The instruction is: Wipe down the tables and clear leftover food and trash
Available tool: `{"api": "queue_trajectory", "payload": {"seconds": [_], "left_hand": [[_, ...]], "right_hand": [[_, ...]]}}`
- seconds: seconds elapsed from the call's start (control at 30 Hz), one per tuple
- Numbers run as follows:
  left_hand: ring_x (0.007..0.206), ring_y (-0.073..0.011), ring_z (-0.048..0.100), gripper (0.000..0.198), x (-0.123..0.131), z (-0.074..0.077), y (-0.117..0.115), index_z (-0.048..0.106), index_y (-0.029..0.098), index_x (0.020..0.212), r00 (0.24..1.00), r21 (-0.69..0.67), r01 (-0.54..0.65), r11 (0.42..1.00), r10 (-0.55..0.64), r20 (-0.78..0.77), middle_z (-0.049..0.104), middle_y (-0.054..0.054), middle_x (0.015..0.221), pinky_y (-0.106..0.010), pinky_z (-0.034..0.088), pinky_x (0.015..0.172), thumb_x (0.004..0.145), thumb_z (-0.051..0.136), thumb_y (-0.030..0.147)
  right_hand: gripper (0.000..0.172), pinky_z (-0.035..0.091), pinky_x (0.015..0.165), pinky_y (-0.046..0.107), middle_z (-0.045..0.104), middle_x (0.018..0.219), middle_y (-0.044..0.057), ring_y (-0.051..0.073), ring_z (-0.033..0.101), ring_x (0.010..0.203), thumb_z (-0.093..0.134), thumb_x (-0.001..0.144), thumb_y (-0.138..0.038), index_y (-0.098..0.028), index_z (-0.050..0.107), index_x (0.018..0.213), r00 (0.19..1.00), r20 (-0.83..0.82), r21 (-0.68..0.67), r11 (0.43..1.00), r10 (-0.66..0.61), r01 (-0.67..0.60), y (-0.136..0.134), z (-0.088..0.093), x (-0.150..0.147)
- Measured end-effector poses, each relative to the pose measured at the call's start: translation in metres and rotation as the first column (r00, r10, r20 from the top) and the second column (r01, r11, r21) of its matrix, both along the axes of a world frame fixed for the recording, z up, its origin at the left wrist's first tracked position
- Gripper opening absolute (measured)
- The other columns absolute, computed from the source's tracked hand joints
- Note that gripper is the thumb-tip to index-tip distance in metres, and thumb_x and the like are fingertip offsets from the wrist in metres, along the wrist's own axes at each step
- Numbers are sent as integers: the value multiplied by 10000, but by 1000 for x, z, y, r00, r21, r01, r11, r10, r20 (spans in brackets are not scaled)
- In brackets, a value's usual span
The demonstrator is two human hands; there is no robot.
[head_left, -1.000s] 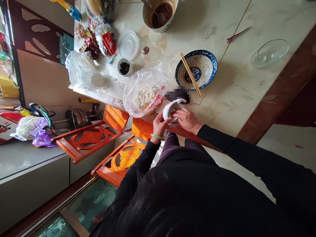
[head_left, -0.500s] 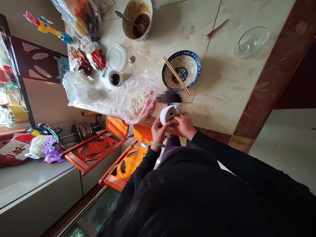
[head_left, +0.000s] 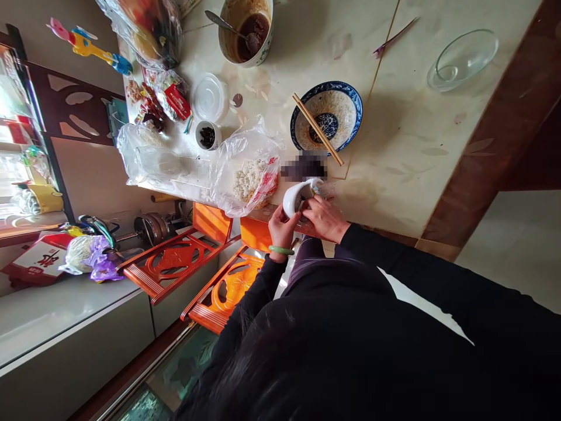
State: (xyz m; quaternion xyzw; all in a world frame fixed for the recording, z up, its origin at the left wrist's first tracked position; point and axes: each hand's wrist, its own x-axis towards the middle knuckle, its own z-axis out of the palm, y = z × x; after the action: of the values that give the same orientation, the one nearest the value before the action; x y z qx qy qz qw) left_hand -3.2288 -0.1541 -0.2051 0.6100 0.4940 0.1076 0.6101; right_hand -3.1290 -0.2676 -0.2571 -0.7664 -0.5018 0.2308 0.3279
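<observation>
A small white bowl is tilted at the table's near edge. My left hand, with a green bangle at its wrist, is closed round its left side. My right hand is at the bowl's opening, its fingers bent together over the inside. Whatever is between those fingertips is hidden. Just beyond the bowl lies a dark thing blurred by pixels. To its left is an open plastic bag with white rice-like grains. Chopsticks rest across a blue-and-white bowl farther back.
A large bowl with brown sauce and a spoon stands at the back. Left are a cup of dark bits, a clear lid and bagged items. A glass bowl sits right. Orange chairs adjoin the table.
The white bowl has tipped further over, and my right hand has shifted across its opening. My left hand keeps hold of it. The whole view has shifted slightly.
</observation>
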Motion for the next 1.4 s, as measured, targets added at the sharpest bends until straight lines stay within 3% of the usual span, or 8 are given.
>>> {"api": "queue_trajectory", "payload": {"seconds": [0.17, 0.33, 0.5, 0.6, 0.77, 0.97, 1.13, 1.4], "left_hand": [[1094, -285, 753, 572, 3, 1, 1, 798, 193, 1148, 1000, 48, -6, 999, 7, -14, 829, -48, 1039, -402, 600, 1008, 623, 977, 335], [1089, -280, 743, 566, 6, 3, 2, 791, 201, 1171, 999, 93, 38, 995, -35, -30, 819, -45, 1054, -375, 594, 981, 648, 952, 348], [1048, -278, 725, 483, 9, -2, 2, 779, 210, 1156, 996, 197, 43, 979, -26, -90, 796, -54, 1052, -376, 569, 981, 718, 894, 378], [1134, -305, 686, 450, 16, -10, 2, 750, 233, 1156, 992, 313, 28, 949, 13, -129, 775, -70, 1136, -392, 527, 1047, 740, 862, 365], [1257, -337, 618, 451, 29, -28, 3, 696, 215, 1178, 996, 490, 61, 869, -18, -93, 708, -120, 1231, -428, 421, 1180, 761, 787, 361], [1324, -368, 569, 519, 32, -47, 6, 689, 210, 1190, 988, 515, 154, 843, -137, -71, 678, -138, 1251, -478, 370, 1238, 728, 827, 405], [1351, -374, 555, 523, 34, -58, 9, 698, 206, 1192, 978, 536, 205, 819, -192, -80, 686, -145, 1246, -491, 356, 1262, 720, 843, 377], [1405, -378, 522, 504, 40, -60, 4, 708, 203, 1219, 977, 539, 208, 816, -197, -79, 684, -141, 1254, -505, 359, 1259, 751, 835, 342]], "right_hand": [[299, 477, 881, 429, 702, 1062, 198, 330, 565, 1090, 548, 1043, -190, -138, 842, 1023, 996, 74, -58, 998, 42, -38, -4, 3, 15], [347, 502, 978, 428, 689, 1149, 166, 312, 567, 1120, 483, 1035, -151, -164, 803, 1169, 986, 83, 71, 987, -147, 142, -5, 2, 27], [356, 514, 989, 465, 701, 1124, 181, 343, 574, 1146, 438, 1056, -206, -168, 781, 1142, 974, 105, 70, 978, -201, 194, 7, -1, 32], [366, 523, 917, 450, 709, 1144, 197, 346, 599, 1107, 433, 1057, -221, -154, 773, 1174, 971, 111, 33, 977, -213, 210, 10, -2, 28], [369, 472, 710, 351, 719, 1262, 159, 236, 626, 828, 487, 1048, -249, -190, 737, 1313, 951, 75, -35, 952, -301, 304, 9, -9, 21], [371, 464, 717, 382, 692, 1323, 223, 248, 647, 802, 481, 1030, -218, -129, 770, 1244, 964, 66, -167, 949, -259, 267, 11, -10, 29], [345, 454, 696, 381, 724, 1238, 229, 271, 659, 856, 496, 999, -178, -111, 796, 1154, 982, 92, -149, 973, -165, 177, -3, -9, 38], [390, 527, 859, 364, 740, 1196, 148, 277, 665, 994, 410, 1083, -291, -168, 755, 1218, 941, 43, 15, 942, -336, 336, -15, -18, 37]]}}
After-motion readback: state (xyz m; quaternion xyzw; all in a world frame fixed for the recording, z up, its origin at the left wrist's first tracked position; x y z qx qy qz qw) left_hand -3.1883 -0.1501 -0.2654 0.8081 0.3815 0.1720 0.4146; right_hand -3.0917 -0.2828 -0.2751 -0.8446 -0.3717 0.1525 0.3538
